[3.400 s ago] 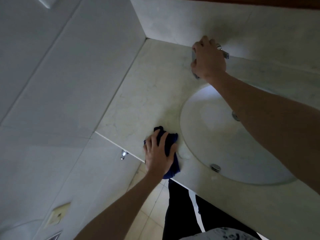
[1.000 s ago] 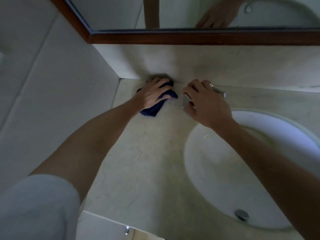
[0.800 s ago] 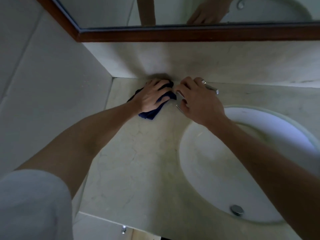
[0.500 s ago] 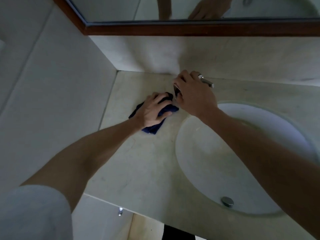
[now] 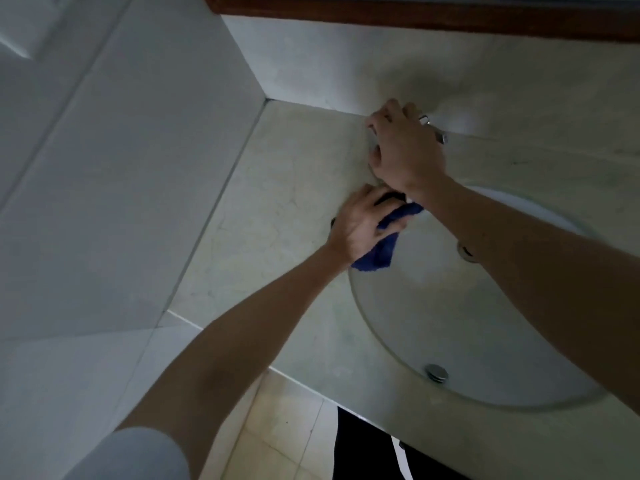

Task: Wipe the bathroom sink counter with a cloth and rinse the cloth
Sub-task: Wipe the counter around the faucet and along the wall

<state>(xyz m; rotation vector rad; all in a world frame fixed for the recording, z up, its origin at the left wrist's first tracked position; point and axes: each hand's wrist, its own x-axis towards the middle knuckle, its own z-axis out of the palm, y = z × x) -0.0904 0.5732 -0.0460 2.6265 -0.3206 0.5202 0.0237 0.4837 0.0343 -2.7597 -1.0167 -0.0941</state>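
My left hand (image 5: 360,223) presses a dark blue cloth (image 5: 379,252) onto the pale marble counter (image 5: 277,209) right at the left rim of the round white sink (image 5: 450,323). Part of the cloth hangs over the rim into the basin. My right hand (image 5: 403,150) grips a chrome object (image 5: 434,128) at the back of the counter, near the wall; most of that object is hidden under the hand. My right forearm crosses above the sink.
A tiled wall (image 5: 121,168) closes the counter on the left. A wooden mirror frame (image 5: 415,15) runs along the top. The chrome drain plug (image 5: 437,372) sits in the basin. Floor tiles (image 5: 284,438) and my dark trousers show below the counter's front edge.
My left hand has slid the cloth from the back wall toward me and right, up to the sink rim. My right hand stays on the chrome object.
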